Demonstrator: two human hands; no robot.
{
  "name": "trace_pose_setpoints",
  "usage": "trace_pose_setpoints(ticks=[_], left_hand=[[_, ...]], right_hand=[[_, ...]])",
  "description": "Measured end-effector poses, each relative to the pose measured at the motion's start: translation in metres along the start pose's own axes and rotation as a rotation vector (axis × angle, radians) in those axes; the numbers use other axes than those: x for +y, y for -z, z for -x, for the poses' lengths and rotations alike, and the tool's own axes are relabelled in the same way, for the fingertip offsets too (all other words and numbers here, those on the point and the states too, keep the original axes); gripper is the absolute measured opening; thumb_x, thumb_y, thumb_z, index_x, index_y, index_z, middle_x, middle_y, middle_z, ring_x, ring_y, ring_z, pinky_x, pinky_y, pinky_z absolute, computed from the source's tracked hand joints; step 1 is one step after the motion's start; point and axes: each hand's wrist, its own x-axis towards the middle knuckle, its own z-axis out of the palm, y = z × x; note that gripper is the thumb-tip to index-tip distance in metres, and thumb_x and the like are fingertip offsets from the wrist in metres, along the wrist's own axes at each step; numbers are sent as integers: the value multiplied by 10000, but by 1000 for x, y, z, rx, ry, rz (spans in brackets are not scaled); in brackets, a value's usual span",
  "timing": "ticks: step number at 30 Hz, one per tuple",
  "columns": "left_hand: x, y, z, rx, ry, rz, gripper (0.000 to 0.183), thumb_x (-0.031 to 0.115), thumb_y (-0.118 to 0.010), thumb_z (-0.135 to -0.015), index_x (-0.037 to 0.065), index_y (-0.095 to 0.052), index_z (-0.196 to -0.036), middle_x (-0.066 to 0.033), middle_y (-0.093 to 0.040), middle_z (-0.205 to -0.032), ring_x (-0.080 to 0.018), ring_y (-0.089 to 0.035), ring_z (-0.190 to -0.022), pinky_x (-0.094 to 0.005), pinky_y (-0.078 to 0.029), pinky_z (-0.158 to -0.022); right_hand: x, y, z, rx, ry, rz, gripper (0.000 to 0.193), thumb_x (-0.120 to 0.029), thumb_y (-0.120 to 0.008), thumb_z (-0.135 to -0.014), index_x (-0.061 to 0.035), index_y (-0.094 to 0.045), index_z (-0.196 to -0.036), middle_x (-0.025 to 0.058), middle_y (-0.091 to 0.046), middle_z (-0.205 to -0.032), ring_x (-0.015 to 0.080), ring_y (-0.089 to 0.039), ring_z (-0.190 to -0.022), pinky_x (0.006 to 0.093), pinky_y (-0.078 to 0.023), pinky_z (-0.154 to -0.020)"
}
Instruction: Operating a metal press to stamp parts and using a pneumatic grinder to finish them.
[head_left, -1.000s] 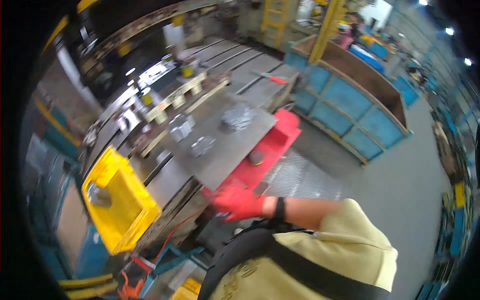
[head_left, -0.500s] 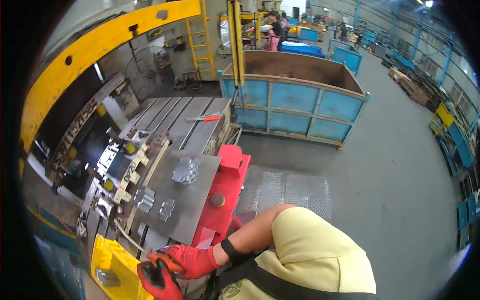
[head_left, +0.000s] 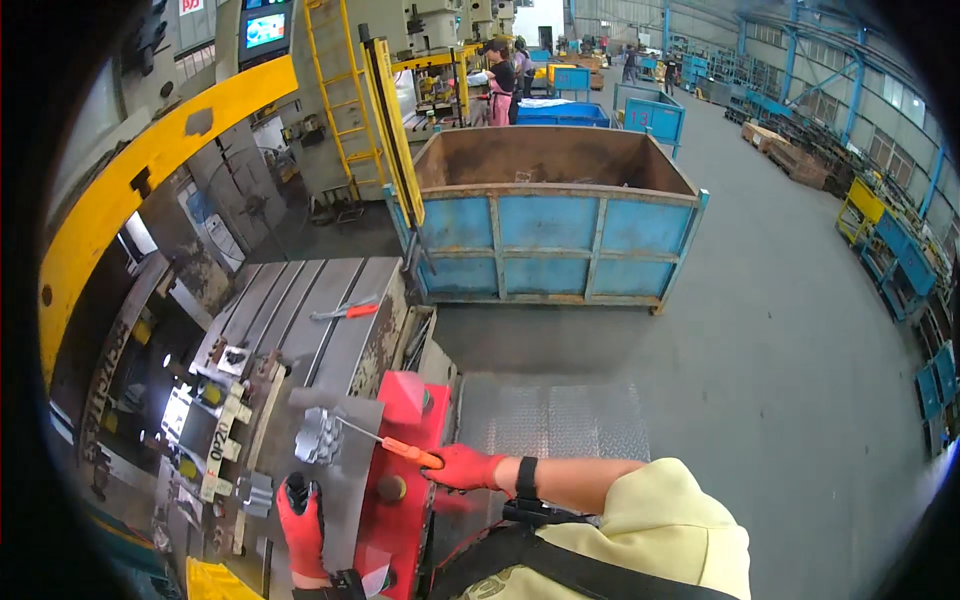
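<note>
My right hand (head_left: 466, 467), in a red glove, is closed round the orange handle of a thin metal rod tool (head_left: 408, 452). The rod points left, its tip at the edge of a cluster of shiny grey stamped metal parts (head_left: 318, 436) on a flat steel plate (head_left: 345, 500). Whether the tip touches them I cannot tell. My left hand (head_left: 302, 520), in a red glove with dark palm, reaches onto the plate. Its fingers are curled over a small grey metal part, mostly hidden. Just left of that hand sits another grey metal block (head_left: 256, 493).
A red fixture (head_left: 405, 490) borders the plate on the right. Pliers with red grips (head_left: 345, 311) lie on the slotted press bed (head_left: 300, 300). Toothed die pieces (head_left: 226, 445) stand left. A yellow bin (head_left: 215, 580) is at lower left, a large blue container (head_left: 550, 235) ahead. People work far back.
My hands have separated. The right one has carried the tool forward to the cluster of parts; the left has moved from beside the yellow bin onto the plate. The view has shifted too.
</note>
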Motion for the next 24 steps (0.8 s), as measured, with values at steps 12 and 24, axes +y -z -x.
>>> trace_pose_setpoints(ticks=[12,24], left_hand=[[-36,-19,-65,105,-52,-723,564,190,-633,-651,1,-381,-1120,-182,-404,-1112,-319,-378,-1051,-365,-308,-888],[-122,13,-168,-110,145,-516,327,256,-430,-816,-2,-492,-1008,-218,-509,-971,-349,-475,-923,-374,-387,-762]], right_hand=[[52,31,-11,-236,-107,34,335,-343,-487,-728,-74,-510,-927,87,-564,-684,177,-555,-588,309,-423,-515],[34,37,-21,-224,-30,289,308,-370,-493,-720,-89,-545,-836,133,-569,-690,276,-556,-649,372,-422,-600]])
